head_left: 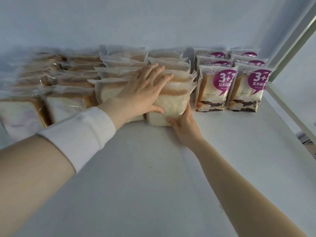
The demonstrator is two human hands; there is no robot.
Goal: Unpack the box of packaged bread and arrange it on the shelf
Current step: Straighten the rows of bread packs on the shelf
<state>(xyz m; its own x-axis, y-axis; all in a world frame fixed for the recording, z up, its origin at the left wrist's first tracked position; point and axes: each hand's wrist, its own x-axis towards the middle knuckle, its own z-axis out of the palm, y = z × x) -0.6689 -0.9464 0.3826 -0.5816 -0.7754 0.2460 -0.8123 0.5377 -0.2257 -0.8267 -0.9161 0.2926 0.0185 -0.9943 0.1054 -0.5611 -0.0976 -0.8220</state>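
Left hand point(145, 89) presses flat, fingers straight, on the frosted bread packet point(177, 90) standing on the white shelf point(153, 168); right hand point(184, 124) grips its lower right corner.

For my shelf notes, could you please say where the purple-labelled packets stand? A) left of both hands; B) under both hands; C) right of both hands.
C: the purple-labelled packets stand right of the left hand and the right hand gripping a plain packet.
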